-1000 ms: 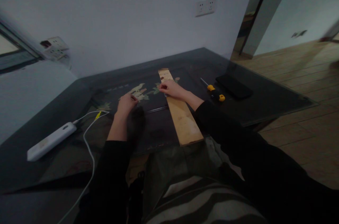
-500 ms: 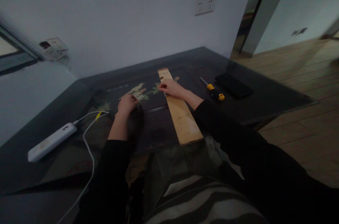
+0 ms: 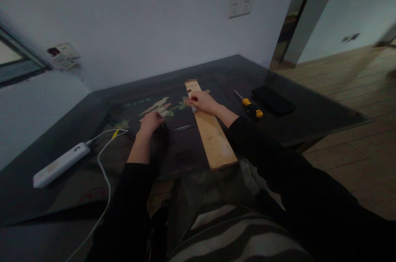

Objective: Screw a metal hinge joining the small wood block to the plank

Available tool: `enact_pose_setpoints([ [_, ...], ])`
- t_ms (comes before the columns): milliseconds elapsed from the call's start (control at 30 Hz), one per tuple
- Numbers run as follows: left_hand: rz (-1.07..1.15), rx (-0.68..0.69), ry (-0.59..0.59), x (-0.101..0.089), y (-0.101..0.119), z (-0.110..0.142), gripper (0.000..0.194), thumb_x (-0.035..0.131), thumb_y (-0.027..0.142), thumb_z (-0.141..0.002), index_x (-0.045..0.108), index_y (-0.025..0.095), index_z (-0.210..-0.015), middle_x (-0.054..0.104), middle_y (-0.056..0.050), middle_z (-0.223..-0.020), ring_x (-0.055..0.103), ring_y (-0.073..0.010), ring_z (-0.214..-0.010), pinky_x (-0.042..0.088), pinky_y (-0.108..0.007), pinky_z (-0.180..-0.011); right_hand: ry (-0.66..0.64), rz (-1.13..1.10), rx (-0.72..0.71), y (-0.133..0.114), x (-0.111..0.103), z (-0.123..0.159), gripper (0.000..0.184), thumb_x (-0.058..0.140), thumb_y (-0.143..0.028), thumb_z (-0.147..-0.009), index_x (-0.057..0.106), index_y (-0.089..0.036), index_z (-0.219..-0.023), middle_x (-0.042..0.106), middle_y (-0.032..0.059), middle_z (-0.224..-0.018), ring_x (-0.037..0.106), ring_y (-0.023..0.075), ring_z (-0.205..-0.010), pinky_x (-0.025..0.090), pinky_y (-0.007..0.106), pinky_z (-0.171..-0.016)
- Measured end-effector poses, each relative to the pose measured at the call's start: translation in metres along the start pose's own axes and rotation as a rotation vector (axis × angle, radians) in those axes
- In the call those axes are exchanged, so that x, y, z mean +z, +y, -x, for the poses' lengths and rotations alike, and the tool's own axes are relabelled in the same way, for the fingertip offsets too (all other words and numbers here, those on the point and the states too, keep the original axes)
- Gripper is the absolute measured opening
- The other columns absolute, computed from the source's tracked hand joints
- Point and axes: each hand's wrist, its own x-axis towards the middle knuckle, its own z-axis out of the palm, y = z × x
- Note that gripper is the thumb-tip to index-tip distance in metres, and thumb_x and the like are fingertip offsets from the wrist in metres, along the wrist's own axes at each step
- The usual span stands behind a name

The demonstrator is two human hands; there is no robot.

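A long, pale wooden board point(image 3: 215, 140) lies lengthwise on the dark table, its near end by the front edge. Over its upper part is my right hand point(image 3: 204, 102), fingers pinched together; anything between them is hidden. Just below these fingertips, a small light metal piece with dark marks point(image 3: 194, 109) rests at the board's left edge. To the left, apart from the board, my left hand point(image 3: 151, 122) hovers low above the table with thumb and fingers closed. A tiny pale bit shows at its fingertips, too small to name.
A screwdriver point(image 3: 250, 107) with a yellow and black handle lies right of the board, beside a black phone point(image 3: 274, 100). At left, a white power strip point(image 3: 62, 166) has a white cable point(image 3: 103, 167) running off the front. The table point(image 3: 324, 115) meets the wall behind.
My right hand has shifted slightly right and up, uncovering more of the small metal piece. My left hand has moved a little to the right and down. The board stays put.
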Motion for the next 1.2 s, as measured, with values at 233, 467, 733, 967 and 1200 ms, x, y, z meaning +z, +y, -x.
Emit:
enact_pose_setpoints([
  [233, -0.323, -0.048, -0.139, -0.009, 0.023, 0.009, 0.013, 0.068, 0.021, -0.081, 0.076, 0.016, -0.091, 0.077, -0.014, -0.096, 0.072, -0.0283, -0.097, 0.053, -0.036, -0.085, 0.003, 0.087, 0.009, 0.003, 0.002, 0.001, 0.015, 0.056, -0.020, -0.091, 0.070, -0.014, -0.088, 0.071, 0.0083, -0.094, 0.057, 0.0160, -0.084, 0.035, 0.027, -0.073],
  [467, -0.321, -0.028, -0.177, -0.011, 0.022, 0.006, 0.009, 0.070, 0.021, -0.077, 0.077, 0.017, -0.082, 0.077, -0.014, -0.088, 0.073, -0.0294, -0.089, 0.052, -0.037, -0.079, 0.002, 0.146, 0.060, 0.003, 0.001, 0.003, 0.019, 0.055, -0.018, -0.091, 0.073, -0.013, -0.093, 0.074, 0.0098, -0.098, 0.061, 0.0174, -0.087, 0.038, 0.027, -0.073],
  [733, -0.264, -0.020, -0.117, -0.009, 0.015, 0.005, 0.008, 0.072, 0.026, -0.074, 0.076, 0.020, -0.078, 0.076, -0.012, -0.082, 0.072, -0.0297, -0.086, 0.052, -0.038, -0.077, -0.044, 0.198, 0.078, -0.001, -0.002, 0.006, 0.022, 0.054, -0.017, -0.092, 0.074, -0.013, -0.097, 0.074, 0.0114, -0.104, 0.064, 0.0194, -0.095, 0.043, 0.027, -0.079],
  [967, -0.091, 0.079, 0.089, -0.008, 0.027, 0.008, 0.014, 0.063, 0.024, -0.080, 0.073, 0.017, -0.088, 0.076, -0.012, -0.093, 0.071, -0.0279, -0.092, 0.053, -0.037, -0.085, -0.024, 0.195, 0.122, -0.005, -0.004, 0.008, 0.021, 0.055, -0.015, -0.089, 0.074, -0.013, -0.097, 0.074, 0.0119, -0.105, 0.065, 0.0204, -0.098, 0.045, 0.028, -0.082],
  [1200, 0.399, 0.119, -0.053, 0.039, 0.085, 0.008, 0.024, 0.059, 0.023, -0.085, 0.068, 0.015, -0.105, 0.074, -0.012, -0.105, 0.070, -0.0216, -0.093, 0.055, -0.034, -0.085, -0.020, 0.195, 0.191, -0.012, -0.010, 0.013, 0.023, 0.054, -0.013, -0.089, 0.074, -0.015, -0.100, 0.074, 0.0119, -0.110, 0.065, 0.0213, -0.100, 0.046, 0.028, -0.082],
])
